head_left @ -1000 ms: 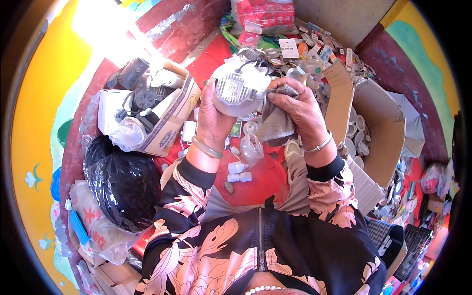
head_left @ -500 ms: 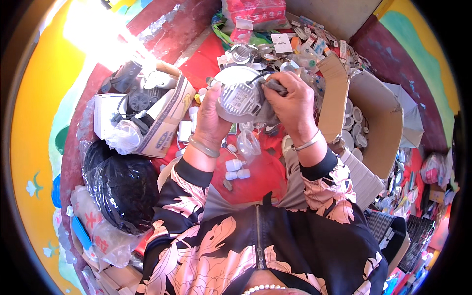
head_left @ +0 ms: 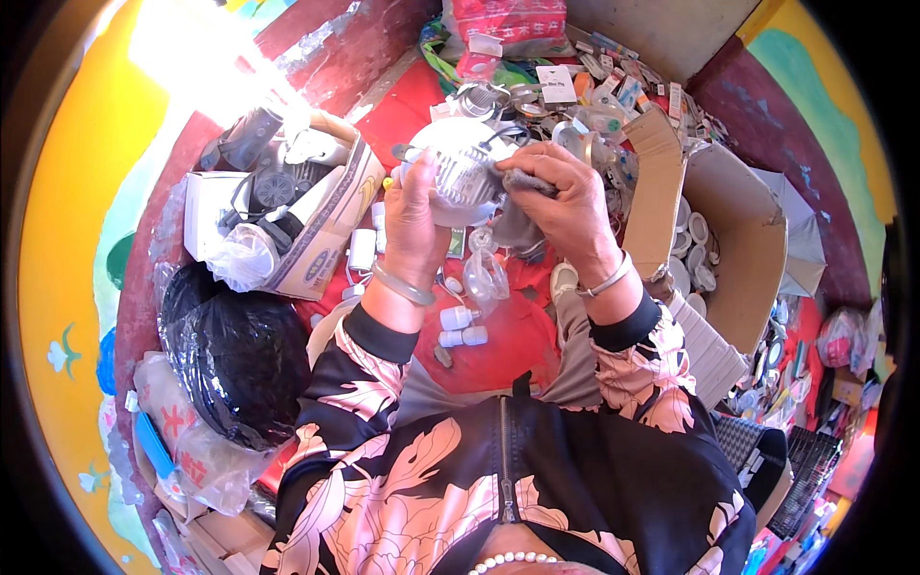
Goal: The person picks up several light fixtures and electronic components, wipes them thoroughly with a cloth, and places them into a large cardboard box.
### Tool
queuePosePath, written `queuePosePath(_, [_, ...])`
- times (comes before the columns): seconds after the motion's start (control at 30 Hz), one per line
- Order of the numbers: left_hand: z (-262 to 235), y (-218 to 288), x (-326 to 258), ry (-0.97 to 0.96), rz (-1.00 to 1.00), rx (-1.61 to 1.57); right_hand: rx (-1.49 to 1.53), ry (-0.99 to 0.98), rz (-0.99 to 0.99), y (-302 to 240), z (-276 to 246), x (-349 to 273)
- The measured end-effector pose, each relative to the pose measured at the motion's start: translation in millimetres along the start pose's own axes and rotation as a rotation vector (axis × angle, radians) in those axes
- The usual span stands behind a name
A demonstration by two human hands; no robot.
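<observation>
Both hands are up over the lap holding a round white lamp (head_left: 458,172), the ribbed kind. The left hand (head_left: 414,222) has its fingers wrapped around the lamp's left side, clamped on it. The right hand (head_left: 565,196) is closed on a grey rag (head_left: 525,180) and presses it against the lamp's right side, so both hands are touching the thing.

Not much free room around the lamp, honestly. Left of it sits an open carton (head_left: 321,218) stuffed with dark parts and a crumpled plastic bag, its rim close to the left hand. Right of the lamp there's a bigger cardboard box (head_left: 743,240) with white round caps inside, its flap standing up just beside the right wrist. Beyond the lamp is a heap of small packets and metal rings (head_left: 565,96), pretty much crowding the far edge.

Below the lamp, on the red cloth (head_left: 498,335) over the lap, lie a few small white bulbs (head_left: 460,326) and a clear plastic piece (head_left: 486,278), right between the forearms. Further left of the carton, a black bag (head_left: 235,355) bulges. The only open gap is straight down toward the lap.
</observation>
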State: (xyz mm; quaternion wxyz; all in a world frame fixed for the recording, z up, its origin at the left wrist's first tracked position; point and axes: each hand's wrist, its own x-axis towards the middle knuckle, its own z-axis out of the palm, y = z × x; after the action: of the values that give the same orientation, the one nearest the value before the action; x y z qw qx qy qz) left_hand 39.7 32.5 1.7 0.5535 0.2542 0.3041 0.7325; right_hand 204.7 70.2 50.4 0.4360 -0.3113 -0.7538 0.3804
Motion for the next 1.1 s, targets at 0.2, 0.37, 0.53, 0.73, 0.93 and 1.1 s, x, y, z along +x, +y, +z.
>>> queuePosePath(0.2, [12.3, 7.2, -3.8, 0.048, 0.104, 0.005, -0.024, 0.137, -0.050, -2.8, 9.8, -1.2])
queuePosePath(0.37, [17.2, -4.6, -12.1, 0.101, 0.135, 0.124, -0.348, 0.161, -0.284, 6.0, 27.8, -7.3])
queuePosePath(0.53, [12.4, -6.1, -6.1, 0.133, 0.158, 0.038, -0.427, 0.031, -0.312, -4.4, 40.3, -16.7])
queuePosePath(0.73, [6.2, 3.4, -0.6, 0.109, 0.063, -0.078, 0.040, -0.193, -0.138, -2.0, 28.3, -10.4])
queuePosePath(0.93, [2.9, 10.7, 9.6, 0.028, 0.043, -0.220, 0.416, -0.197, 0.302, 0.9, 9.5, -3.6])
queuePosePath(1.1, [3.5, 10.1, 7.3, 0.036, 0.042, -0.184, 0.261, -0.047, 0.171, 5.5, 10.1, -2.0])
